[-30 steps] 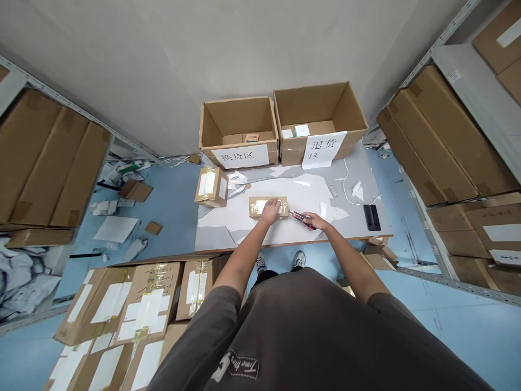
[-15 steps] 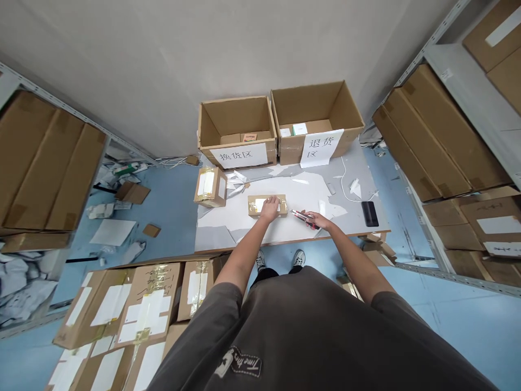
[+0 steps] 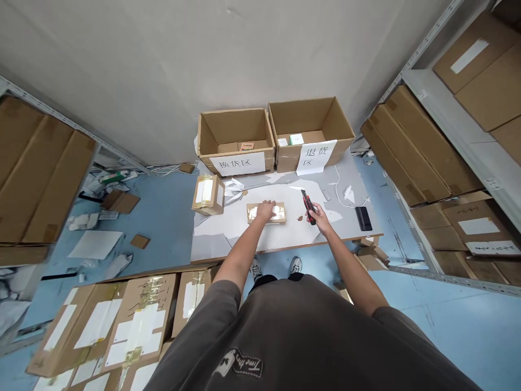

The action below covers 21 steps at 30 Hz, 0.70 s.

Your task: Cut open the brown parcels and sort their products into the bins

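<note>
A small cardboard box [image 3: 279,213] with clear tape and a white label lies on the worktable [image 3: 211,247]. Across its top is my left hand [image 3: 266,210], fingers reaching over the far edge and holding it down. To the right, my right hand [image 3: 319,217] is closed round a red and black utility knife [image 3: 309,206]. The knife points away from me, apart from the box. A brown scrap [image 3: 300,218] lies between box and knife.
Two open cartons with paper signs, the left carton [image 3: 269,158] and the right carton [image 3: 287,163], stand at the back. A taped box [image 3: 207,194] is at left, a phone [image 3: 363,218] at right. Stacked boxes [image 3: 140,320] are near my left side; shelves [image 3: 423,98] flank the right.
My right hand has raised the utility knife and turned it from pointing left to pointing away from me. My left hand stays on the box. The whole view has shifted slightly.
</note>
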### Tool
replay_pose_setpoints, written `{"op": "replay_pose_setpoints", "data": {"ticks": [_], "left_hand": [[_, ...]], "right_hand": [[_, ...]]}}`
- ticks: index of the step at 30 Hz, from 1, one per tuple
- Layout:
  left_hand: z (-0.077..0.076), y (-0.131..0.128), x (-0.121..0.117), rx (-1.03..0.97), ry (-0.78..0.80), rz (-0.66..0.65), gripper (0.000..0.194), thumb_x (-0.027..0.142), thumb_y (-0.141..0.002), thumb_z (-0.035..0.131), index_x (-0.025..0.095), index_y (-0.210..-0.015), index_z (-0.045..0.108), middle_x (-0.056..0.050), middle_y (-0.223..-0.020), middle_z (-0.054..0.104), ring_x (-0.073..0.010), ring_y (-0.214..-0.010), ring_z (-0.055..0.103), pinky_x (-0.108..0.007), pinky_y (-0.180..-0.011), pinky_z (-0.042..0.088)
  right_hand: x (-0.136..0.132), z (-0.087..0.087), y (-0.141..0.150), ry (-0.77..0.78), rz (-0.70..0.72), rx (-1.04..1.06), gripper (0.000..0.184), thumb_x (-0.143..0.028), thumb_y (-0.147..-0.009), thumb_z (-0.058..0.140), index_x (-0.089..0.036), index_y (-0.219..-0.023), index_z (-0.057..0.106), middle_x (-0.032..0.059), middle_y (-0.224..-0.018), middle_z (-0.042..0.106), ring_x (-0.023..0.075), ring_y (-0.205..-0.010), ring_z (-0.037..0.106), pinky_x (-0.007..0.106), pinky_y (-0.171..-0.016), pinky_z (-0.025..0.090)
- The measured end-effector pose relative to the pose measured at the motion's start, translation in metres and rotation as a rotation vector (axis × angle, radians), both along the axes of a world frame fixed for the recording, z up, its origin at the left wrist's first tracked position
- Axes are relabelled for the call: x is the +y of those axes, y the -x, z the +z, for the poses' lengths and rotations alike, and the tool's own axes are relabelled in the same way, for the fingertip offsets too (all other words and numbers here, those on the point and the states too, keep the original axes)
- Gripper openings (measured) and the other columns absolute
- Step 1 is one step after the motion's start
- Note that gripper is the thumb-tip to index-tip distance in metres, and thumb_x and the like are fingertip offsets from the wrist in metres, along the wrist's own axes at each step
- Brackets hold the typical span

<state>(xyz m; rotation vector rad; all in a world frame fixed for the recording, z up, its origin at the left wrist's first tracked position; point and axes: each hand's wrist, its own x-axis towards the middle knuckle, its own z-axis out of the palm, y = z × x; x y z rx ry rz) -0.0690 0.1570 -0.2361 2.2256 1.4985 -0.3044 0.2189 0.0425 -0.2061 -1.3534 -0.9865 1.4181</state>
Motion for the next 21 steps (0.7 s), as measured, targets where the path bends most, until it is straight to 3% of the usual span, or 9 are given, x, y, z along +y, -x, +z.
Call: {"op": "replay_pose_setpoints", "data": {"ticks": [3,7,12,15,21], "left_hand": [[-0.003,-0.003,0.009,0.023,0.058,-0.022,0.064,0.037,-0.091,0.082,0.025,-0.148,0.058,-0.016,-0.144,0.068,-0.0336,-0.142,0.059,-0.043,-0.114,0.051],[-0.004,-0.003,0.016,0.026,0.068,-0.047,0.068,0.029,-0.092,0.078,0.021,-0.155,0.053,-0.02,-0.152,0.064,-0.0346,-0.147,0.057,-0.045,-0.119,0.048],[-0.002,-0.008,0.022,0.051,0.084,-0.095,0.061,0.014,-0.085,0.076,0.018,-0.145,0.061,-0.019,-0.139,0.07,-0.0307,-0.133,0.067,-0.042,-0.116,0.051],[-0.001,-0.015,0.021,0.071,0.065,-0.122,0.055,0.008,-0.081,0.076,0.011,-0.135,0.066,-0.023,-0.131,0.072,-0.0329,-0.128,0.07,-0.044,-0.114,0.053],[0.002,-0.02,0.011,0.09,-0.009,-0.159,0.051,0.002,-0.088,0.069,0.003,-0.139,0.063,-0.029,-0.127,0.072,-0.0357,-0.128,0.069,-0.045,-0.111,0.051]], "right_hand": [[0.003,0.009,0.009,-0.051,-0.027,-0.016,0.069,-0.067,-0.087,0.077,-0.03,-0.138,0.049,-0.0002,-0.096,0.072,0.0177,-0.071,0.069,0.036,-0.073,0.06],[0.003,0.013,0.021,-0.056,-0.041,-0.022,0.068,-0.067,-0.088,0.075,-0.031,-0.138,0.048,-0.0004,-0.096,0.071,0.0184,-0.072,0.068,0.038,-0.074,0.061],[0.002,0.005,0.033,-0.025,-0.069,0.008,0.07,-0.068,-0.085,0.077,-0.031,-0.138,0.048,-0.0004,-0.094,0.071,0.0182,-0.072,0.066,0.037,-0.075,0.059],[0.002,-0.001,0.04,-0.012,-0.075,0.037,0.075,-0.071,-0.082,0.08,-0.03,-0.136,0.049,-0.0015,-0.09,0.071,0.0176,-0.068,0.065,0.037,-0.072,0.059],[0.003,-0.008,0.051,-0.022,-0.094,0.132,0.069,-0.066,-0.083,0.084,-0.03,-0.133,0.053,-0.0029,-0.086,0.073,0.0167,-0.064,0.065,0.035,-0.067,0.056]]}}
